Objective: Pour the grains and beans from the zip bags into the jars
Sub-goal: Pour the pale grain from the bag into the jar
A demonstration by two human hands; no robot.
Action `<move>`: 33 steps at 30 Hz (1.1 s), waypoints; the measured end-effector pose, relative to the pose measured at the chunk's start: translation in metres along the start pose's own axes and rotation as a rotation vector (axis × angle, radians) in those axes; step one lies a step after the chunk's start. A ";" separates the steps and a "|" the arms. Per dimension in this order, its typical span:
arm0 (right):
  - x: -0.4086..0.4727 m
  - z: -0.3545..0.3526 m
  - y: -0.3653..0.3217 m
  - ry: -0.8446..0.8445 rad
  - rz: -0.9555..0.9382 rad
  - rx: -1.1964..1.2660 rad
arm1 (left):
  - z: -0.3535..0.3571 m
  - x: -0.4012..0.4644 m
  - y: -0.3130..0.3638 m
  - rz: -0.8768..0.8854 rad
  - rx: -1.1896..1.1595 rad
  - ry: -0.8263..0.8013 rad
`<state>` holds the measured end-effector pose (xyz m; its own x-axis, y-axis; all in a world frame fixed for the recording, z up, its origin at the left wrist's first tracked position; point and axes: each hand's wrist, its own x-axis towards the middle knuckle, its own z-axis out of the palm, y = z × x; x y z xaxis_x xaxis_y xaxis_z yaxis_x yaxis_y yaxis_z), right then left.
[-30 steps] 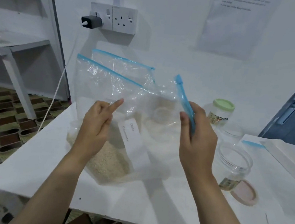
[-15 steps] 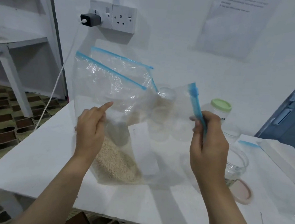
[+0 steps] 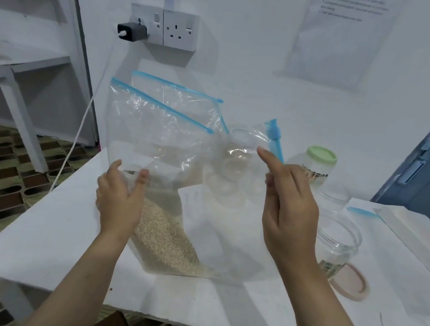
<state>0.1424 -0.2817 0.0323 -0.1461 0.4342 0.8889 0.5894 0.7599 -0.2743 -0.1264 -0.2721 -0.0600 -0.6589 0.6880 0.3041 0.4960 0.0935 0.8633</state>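
White table (image 3: 45, 236), left hand (image 3: 120, 200) now gripping grain bag (image 3: 164, 211), right hand (image 3: 289, 212) pinching its blue zip (image 3: 276, 143).

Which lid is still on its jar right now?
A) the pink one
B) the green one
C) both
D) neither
B: the green lid sits on the jar by the wall, while the pink lid lies flat on the table beside the open jar.

Bag (image 3: 157, 139): thin clear plastic film, glossy, crinkled, with blue plastic zip strip (image 3: 276, 140); contents pale, granular, matt grain (image 3: 169, 241). Jar (image 3: 338, 240): clear smooth plastic or glass, cannot tell which; lid (image 3: 351, 281) pink, matt. Table (image 3: 50, 240): white, matt, smooth.
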 end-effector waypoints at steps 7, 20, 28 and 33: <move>0.001 -0.001 0.001 0.008 0.045 0.009 | 0.000 0.005 0.009 -0.080 -0.134 -0.001; -0.003 -0.006 0.007 0.080 0.130 -0.025 | 0.000 0.004 0.023 0.000 -0.411 0.028; -0.009 -0.008 0.001 0.098 0.154 -0.031 | 0.011 -0.004 0.006 0.028 -0.399 -0.035; -0.008 -0.013 0.006 0.062 0.163 -0.102 | 0.014 0.000 0.012 0.092 -0.402 0.010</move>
<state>0.1571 -0.2870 0.0285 0.0049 0.5144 0.8575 0.6791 0.6278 -0.3805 -0.1128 -0.2611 -0.0549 -0.6291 0.6729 0.3892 0.2938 -0.2577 0.9205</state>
